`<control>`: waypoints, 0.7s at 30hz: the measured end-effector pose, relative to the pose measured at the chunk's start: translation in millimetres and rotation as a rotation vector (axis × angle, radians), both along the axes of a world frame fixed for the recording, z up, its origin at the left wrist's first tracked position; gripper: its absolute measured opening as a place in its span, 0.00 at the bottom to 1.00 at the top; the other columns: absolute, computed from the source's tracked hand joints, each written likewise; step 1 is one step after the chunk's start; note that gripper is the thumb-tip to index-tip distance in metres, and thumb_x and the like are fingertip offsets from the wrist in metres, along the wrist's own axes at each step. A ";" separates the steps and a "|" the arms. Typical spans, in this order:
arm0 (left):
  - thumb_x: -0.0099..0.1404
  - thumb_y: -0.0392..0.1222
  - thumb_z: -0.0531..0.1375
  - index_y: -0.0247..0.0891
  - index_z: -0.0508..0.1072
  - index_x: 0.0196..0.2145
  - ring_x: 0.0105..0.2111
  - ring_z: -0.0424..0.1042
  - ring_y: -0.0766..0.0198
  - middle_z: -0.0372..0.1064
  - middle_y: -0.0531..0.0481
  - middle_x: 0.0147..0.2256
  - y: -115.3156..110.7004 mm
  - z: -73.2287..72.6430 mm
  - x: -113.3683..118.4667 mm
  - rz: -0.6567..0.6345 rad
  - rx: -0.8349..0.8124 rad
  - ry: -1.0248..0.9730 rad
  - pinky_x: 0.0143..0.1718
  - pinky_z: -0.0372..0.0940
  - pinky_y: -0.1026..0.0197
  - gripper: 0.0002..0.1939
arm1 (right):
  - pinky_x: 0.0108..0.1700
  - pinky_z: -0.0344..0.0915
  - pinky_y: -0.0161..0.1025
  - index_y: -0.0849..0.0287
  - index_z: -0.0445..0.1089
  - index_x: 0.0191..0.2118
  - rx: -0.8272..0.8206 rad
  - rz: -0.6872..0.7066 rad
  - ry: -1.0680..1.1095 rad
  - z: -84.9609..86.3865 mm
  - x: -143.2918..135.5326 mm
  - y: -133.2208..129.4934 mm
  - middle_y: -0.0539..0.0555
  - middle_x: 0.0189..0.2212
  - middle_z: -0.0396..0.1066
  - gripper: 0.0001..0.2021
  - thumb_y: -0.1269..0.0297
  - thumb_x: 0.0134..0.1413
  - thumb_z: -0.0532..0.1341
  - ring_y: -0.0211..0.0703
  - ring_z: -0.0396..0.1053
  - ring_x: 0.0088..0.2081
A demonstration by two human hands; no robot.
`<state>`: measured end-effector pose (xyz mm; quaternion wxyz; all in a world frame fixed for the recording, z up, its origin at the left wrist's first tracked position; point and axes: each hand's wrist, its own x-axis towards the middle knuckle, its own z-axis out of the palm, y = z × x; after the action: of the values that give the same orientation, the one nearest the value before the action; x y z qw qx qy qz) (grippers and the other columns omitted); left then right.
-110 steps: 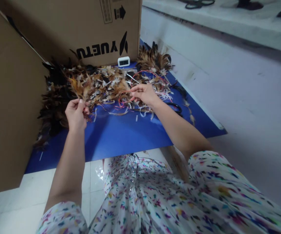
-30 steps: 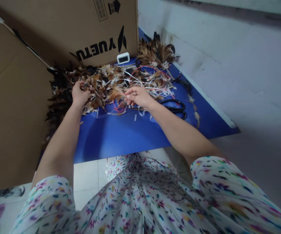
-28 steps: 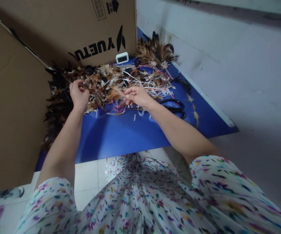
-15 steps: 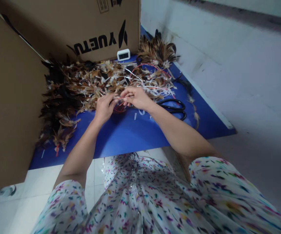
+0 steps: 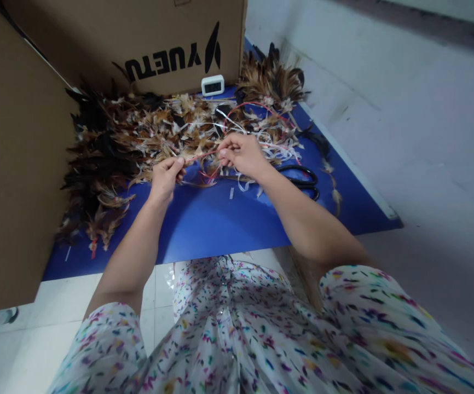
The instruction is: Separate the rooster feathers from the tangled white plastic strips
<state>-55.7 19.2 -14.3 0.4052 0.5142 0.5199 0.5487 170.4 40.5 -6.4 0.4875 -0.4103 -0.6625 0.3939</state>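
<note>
Both bare forearms reach forward, the left hand (image 5: 163,178) and right hand (image 5: 242,155) pinched, fingertips facing.

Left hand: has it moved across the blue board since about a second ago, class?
Yes. The left hand has moved right, away from the dark feathers by the cardboard wall, and is now near the right hand, pinching a red cord.

White tiled floor (image 5: 23,339), grey wall (image 5: 405,109)
</note>
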 end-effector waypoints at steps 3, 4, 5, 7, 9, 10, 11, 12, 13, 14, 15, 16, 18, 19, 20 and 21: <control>0.57 0.45 0.68 0.37 0.70 0.20 0.14 0.57 0.73 0.63 0.55 0.17 2.3 2.2 -1.9 0.073 -0.036 -0.074 0.15 0.50 0.69 0.14 | 0.33 0.69 0.38 0.58 0.70 0.32 0.031 -0.054 -0.048 0.8 4.1 2.1 0.48 0.25 0.73 0.06 0.75 0.51 0.58 0.37 0.71 0.25; 0.58 0.44 0.67 0.37 0.70 0.20 0.14 0.57 0.73 0.63 0.55 0.17 3.0 2.8 -2.4 0.090 -0.038 -0.094 0.15 0.50 0.70 0.14 | 0.34 0.69 0.39 0.58 0.70 0.32 0.048 -0.070 -0.075 1.2 5.6 2.3 0.49 0.25 0.73 0.06 0.75 0.52 0.58 0.37 0.71 0.25; 0.58 0.43 0.66 0.37 0.69 0.20 0.14 0.57 0.73 0.63 0.56 0.17 3.6 3.3 -2.8 0.106 -0.036 -0.112 0.14 0.49 0.70 0.14 | 0.35 0.69 0.40 0.58 0.70 0.33 0.067 -0.088 -0.107 1.4 7.3 2.4 0.49 0.26 0.73 0.06 0.74 0.53 0.58 0.38 0.71 0.26; 0.60 0.42 0.65 0.37 0.68 0.20 0.14 0.58 0.73 0.62 0.56 0.17 4.7 3.4 -3.7 0.137 -0.026 -0.147 0.15 0.49 0.70 0.14 | 0.37 0.69 0.41 0.58 0.72 0.34 0.119 -0.133 -0.198 1.0 11.2 2.4 0.51 0.27 0.73 0.06 0.73 0.55 0.57 0.39 0.71 0.29; 0.61 0.42 0.64 0.37 0.68 0.21 0.14 0.58 0.73 0.62 0.56 0.17 5.7 2.4 -4.7 0.169 -0.002 -0.159 0.15 0.49 0.69 0.14 | 0.40 0.69 0.43 0.58 0.73 0.36 0.188 -0.190 -0.328 -1.0 15.1 2.9 0.53 0.29 0.74 0.07 0.71 0.57 0.57 0.42 0.72 0.32; 0.62 0.42 0.64 0.38 0.68 0.21 0.15 0.58 0.73 0.63 0.56 0.18 6.1 1.5 -5.1 0.184 0.016 -0.147 0.15 0.49 0.69 0.14 | 0.42 0.69 0.44 0.58 0.74 0.36 0.220 -0.216 -0.404 -2.4 16.5 3.3 0.54 0.30 0.74 0.08 0.71 0.57 0.57 0.44 0.72 0.34; 0.62 0.43 0.64 0.38 0.69 0.22 0.15 0.58 0.73 0.63 0.56 0.18 6.3 0.3 -5.6 0.194 0.039 -0.123 0.15 0.49 0.69 0.14 | 0.44 0.69 0.46 0.58 0.74 0.36 0.250 -0.234 -0.482 -4.0 17.3 3.7 0.56 0.32 0.75 0.08 0.72 0.57 0.57 0.46 0.72 0.36; 0.63 0.44 0.63 0.38 0.69 0.22 0.15 0.58 0.73 0.63 0.56 0.18 6.4 -1.0 -5.9 0.198 0.067 -0.087 0.16 0.50 0.69 0.14 | 0.46 0.69 0.48 0.59 0.75 0.36 0.280 -0.242 -0.552 -5.5 17.3 4.0 0.57 0.33 0.75 0.09 0.73 0.57 0.56 0.48 0.72 0.39; 0.63 0.45 0.64 0.38 0.69 0.22 0.15 0.58 0.73 0.64 0.56 0.18 6.1 -2.5 -6.1 0.199 0.099 -0.042 0.16 0.50 0.68 0.14 | 0.49 0.68 0.50 0.59 0.75 0.35 0.312 -0.239 -0.606 -6.7 16.4 4.1 0.59 0.36 0.76 0.10 0.74 0.57 0.56 0.51 0.72 0.41; 0.63 0.47 0.64 0.38 0.70 0.23 0.15 0.58 0.72 0.64 0.56 0.18 5.6 -3.9 -6.1 0.197 0.138 0.011 0.17 0.51 0.68 0.15 | 0.52 0.67 0.52 0.59 0.76 0.36 0.347 -0.227 -0.636 -7.4 14.8 3.8 0.60 0.38 0.76 0.11 0.74 0.57 0.55 0.53 0.71 0.44; 0.64 0.48 0.64 0.38 0.71 0.23 0.16 0.59 0.72 0.64 0.56 0.19 4.8 -5.1 -6.0 0.189 0.183 0.068 0.17 0.53 0.67 0.16 | 0.54 0.65 0.53 0.59 0.76 0.37 0.383 -0.208 -0.642 -7.7 12.4 3.0 0.60 0.40 0.76 0.12 0.74 0.58 0.55 0.54 0.71 0.47; 0.64 0.50 0.64 0.38 0.72 0.24 0.16 0.59 0.71 0.65 0.55 0.19 3.6 -6.1 -5.8 0.178 0.231 0.130 0.19 0.55 0.67 0.16 | 0.56 0.64 0.54 0.59 0.77 0.39 0.417 -0.185 -0.627 -7.3 9.6 1.7 0.60 0.42 0.76 0.13 0.74 0.59 0.55 0.54 0.70 0.49; 0.65 0.53 0.63 0.38 0.74 0.26 0.18 0.62 0.70 0.66 0.55 0.20 0.5 -6.8 -4.8 0.153 0.325 0.254 0.22 0.58 0.65 0.16 | 0.58 0.63 0.55 0.57 0.77 0.44 0.458 -0.137 -0.570 -5.5 3.0 -2.5 0.59 0.45 0.75 0.13 0.70 0.62 0.55 0.53 0.69 0.51; 0.65 0.53 0.63 0.38 0.75 0.27 0.20 0.64 0.69 0.67 0.54 0.21 -1.3 -6.5 -4.1 0.137 0.369 0.313 0.25 0.60 0.64 0.16 | 0.58 0.62 0.54 0.56 0.76 0.46 0.467 -0.113 -0.544 -4.4 -0.3 -5.1 0.59 0.46 0.75 0.13 0.68 0.63 0.56 0.53 0.68 0.51; 0.66 0.53 0.62 0.38 0.76 0.28 0.22 0.66 0.68 0.69 0.53 0.22 -3.3 -5.9 -3.3 0.122 0.411 0.369 0.27 0.62 0.64 0.16 | 0.58 0.62 0.54 0.56 0.76 0.49 0.473 -0.090 -0.525 -3.2 -3.5 -7.7 0.59 0.47 0.75 0.13 0.66 0.64 0.57 0.53 0.68 0.51; 0.66 0.53 0.62 0.38 0.77 0.28 0.24 0.68 0.67 0.70 0.52 0.22 -5.2 -5.2 -2.3 0.108 0.451 0.420 0.30 0.63 0.63 0.16 | 0.58 0.62 0.53 0.57 0.75 0.50 0.476 -0.067 -0.514 -2.2 -6.3 -10.3 0.59 0.48 0.75 0.13 0.65 0.64 0.57 0.52 0.69 0.51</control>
<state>-58.0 14.0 -19.5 0.1349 0.6647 0.4840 0.5529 164.2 30.3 -8.7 0.3995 -0.3923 -0.8230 0.0961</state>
